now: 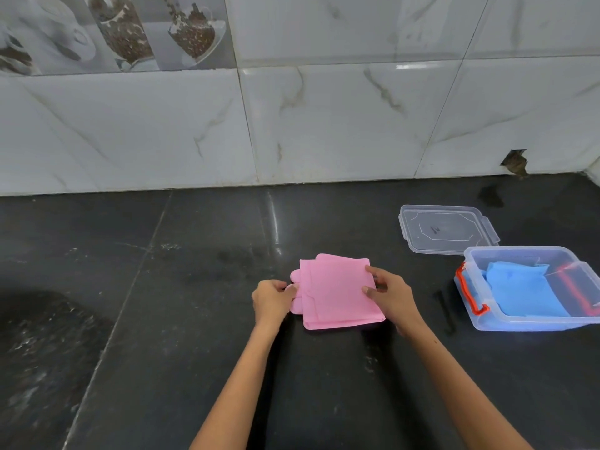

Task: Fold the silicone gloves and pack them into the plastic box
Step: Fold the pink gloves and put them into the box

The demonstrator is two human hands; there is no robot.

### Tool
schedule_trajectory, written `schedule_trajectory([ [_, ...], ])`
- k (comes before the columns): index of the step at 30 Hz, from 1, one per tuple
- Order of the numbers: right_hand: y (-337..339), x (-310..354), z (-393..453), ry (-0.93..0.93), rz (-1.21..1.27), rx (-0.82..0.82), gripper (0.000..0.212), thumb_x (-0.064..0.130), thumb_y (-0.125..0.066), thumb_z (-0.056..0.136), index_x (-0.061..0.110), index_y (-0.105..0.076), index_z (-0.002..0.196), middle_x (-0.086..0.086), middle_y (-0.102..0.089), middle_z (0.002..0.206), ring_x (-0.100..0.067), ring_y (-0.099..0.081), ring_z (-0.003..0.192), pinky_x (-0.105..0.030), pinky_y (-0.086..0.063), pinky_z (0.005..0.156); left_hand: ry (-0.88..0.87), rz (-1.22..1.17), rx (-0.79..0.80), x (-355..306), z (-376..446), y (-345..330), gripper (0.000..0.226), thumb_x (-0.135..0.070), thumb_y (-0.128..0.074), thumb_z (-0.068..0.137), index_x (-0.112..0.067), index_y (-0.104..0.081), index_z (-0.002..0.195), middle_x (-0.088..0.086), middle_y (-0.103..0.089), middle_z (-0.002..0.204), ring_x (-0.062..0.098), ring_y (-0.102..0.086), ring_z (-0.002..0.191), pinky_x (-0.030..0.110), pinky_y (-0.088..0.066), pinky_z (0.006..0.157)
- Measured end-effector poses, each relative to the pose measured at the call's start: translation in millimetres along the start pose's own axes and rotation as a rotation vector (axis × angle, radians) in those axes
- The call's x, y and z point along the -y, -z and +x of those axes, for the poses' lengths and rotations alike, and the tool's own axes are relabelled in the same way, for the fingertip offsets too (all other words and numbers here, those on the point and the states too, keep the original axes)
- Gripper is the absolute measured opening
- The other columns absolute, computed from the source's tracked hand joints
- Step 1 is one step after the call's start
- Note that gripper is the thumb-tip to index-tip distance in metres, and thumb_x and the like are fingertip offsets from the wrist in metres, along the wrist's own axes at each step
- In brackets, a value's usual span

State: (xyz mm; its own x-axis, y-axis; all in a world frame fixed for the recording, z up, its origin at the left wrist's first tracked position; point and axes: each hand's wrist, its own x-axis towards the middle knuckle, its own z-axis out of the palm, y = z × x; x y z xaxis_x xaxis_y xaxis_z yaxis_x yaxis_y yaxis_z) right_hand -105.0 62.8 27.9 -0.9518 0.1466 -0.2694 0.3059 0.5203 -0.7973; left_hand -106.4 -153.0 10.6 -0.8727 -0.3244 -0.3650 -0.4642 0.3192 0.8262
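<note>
Folded pink silicone gloves [336,292] lie on the black counter in the middle of the view, fingertips sticking out to the left. My left hand [272,298] pinches those fingertips at the left edge. My right hand [388,295] grips the right edge, thumb on top. To the right stands the clear plastic box [574,321] with red handles, open, holding folded blue gloves [522,292].
The box's clear lid [446,229] lies flat on the counter behind the box. A thin dark object [445,311] lies just left of the box. A marble-tiled wall [292,125] closes off the back of the counter.
</note>
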Motion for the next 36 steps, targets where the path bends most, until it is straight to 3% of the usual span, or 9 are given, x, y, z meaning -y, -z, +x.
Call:
schedule_trajectory([
  [2, 0.6, -0.9, -0.3, -0.001, -0.007, 0.01, 0.05, 0.007, -0.061, 0.087, 0.018, -0.05, 0.135, -0.008, -0.06, 0.125, -0.021, -0.056, 0.107, -0.032, -0.042, 0.097, 0.002, -0.021, -0.023, -0.9, -0.8, -1.4, 0.018, -0.02, -0.066, 0.082, -0.004, -0.074, 0.086, 0.014, -0.072, 0.084, 0.029, -0.066, 0.078, 0.046, -0.057, 0.079],
  [4, 1.6, -0.9, -0.1, 0.002, -0.022, 0.025, 0.05, 0.008, -0.06, 0.088, 0.019, -0.049, 0.135, -0.007, -0.059, 0.126, -0.021, -0.056, 0.109, -0.032, -0.042, 0.097, 0.017, -0.008, -0.034, -2.8, -2.5, -2.7, 0.021, -0.024, -0.066, 0.083, -0.013, -0.073, 0.1, 0.009, -0.073, 0.097, 0.031, -0.067, 0.092, 0.044, -0.057, 0.082],
  [8, 3.5, 0.2, 0.9, 0.001, -0.055, 0.046, 0.052, 0.009, -0.061, 0.088, 0.02, -0.048, 0.137, -0.006, -0.056, 0.131, -0.021, -0.055, 0.114, -0.034, -0.042, 0.1, 0.05, -0.011, -0.048, -8.5, -5.8, -5.3, 0.027, -0.028, -0.065, 0.084, -0.022, -0.071, 0.11, 0.005, -0.071, 0.103, 0.029, -0.066, 0.094, 0.044, -0.058, 0.08],
  [15, 5.9, -1.1, -1.1, -0.014, -0.04, 0.053, 0.055, 0.007, -0.064, 0.085, 0.021, -0.049, 0.136, -0.007, -0.05, 0.138, -0.023, -0.052, 0.12, -0.039, -0.042, 0.103, 0.064, -0.144, -0.134, -7.6, -11.1, -6.9, 0.018, -0.013, -0.071, 0.079, -0.015, -0.075, 0.096, 0.006, -0.074, 0.09, 0.026, -0.068, 0.087, 0.045, -0.058, 0.08],
  [21, 10.0, -2.5, -4.9, -0.017, 0.028, 0.048, 0.055, 0.007, -0.067, 0.084, 0.021, -0.051, 0.135, -0.005, -0.054, 0.135, -0.017, -0.056, 0.103, -0.027, -0.044, 0.088, -0.036, -0.232, -0.201, -4.3, -16.9, -10.5, 0.014, -0.012, -0.075, 0.077, -0.012, -0.077, 0.091, 0.005, -0.075, 0.083, 0.021, -0.07, 0.082, 0.044, -0.057, 0.082],
  [26, 11.2, -2.3, -9.6, -0.013, 0.062, 0.026, 0.054, 0.007, -0.067, 0.084, 0.02, -0.051, 0.134, -0.005, -0.056, 0.133, -0.014, -0.058, 0.094, -0.025, -0.044, 0.08, -0.056, -0.282, -0.218, -5.9, -19.9, -10.4, 0.015, -0.016, -0.078, 0.075, -0.012, -0.077, 0.09, 0.006, -0.074, 0.08, 0.022, -0.069, 0.08, 0.045, -0.057, 0.082],
  [32, 19.1, 7.3, -16.3, 0.01, 0.116, 0.024, 0.054, 0.008, -0.068, 0.084, 0.019, -0.051, 0.134, -0.002, -0.056, 0.13, -0.016, -0.06, 0.096, -0.039, -0.054, 0.088, -0.087, -0.298, -0.206, -16.0, -21.7, 0.2, 0.014, -0.013, -0.079, 0.073, -0.012, -0.078, 0.087, 0.002, -0.075, 0.076, 0.02, -0.071, 0.075, 0.042, -0.059, 0.078],
  [36, 29.1, 14.0, -22.3, 0.028, 0.165, 0.03, 0.054, 0.009, -0.068, 0.083, 0.021, -0.052, 0.134, 0.0, -0.056, 0.128, -0.016, -0.06, 0.098, -0.038, -0.055, 0.084, -0.103, -0.315, -0.182, -23.1, -25.9, 6.6, 0.014, -0.011, -0.08, 0.073, -0.011, -0.077, 0.086, 0.0, -0.074, 0.075, 0.018, -0.071, 0.074, 0.041, -0.06, 0.075],
])
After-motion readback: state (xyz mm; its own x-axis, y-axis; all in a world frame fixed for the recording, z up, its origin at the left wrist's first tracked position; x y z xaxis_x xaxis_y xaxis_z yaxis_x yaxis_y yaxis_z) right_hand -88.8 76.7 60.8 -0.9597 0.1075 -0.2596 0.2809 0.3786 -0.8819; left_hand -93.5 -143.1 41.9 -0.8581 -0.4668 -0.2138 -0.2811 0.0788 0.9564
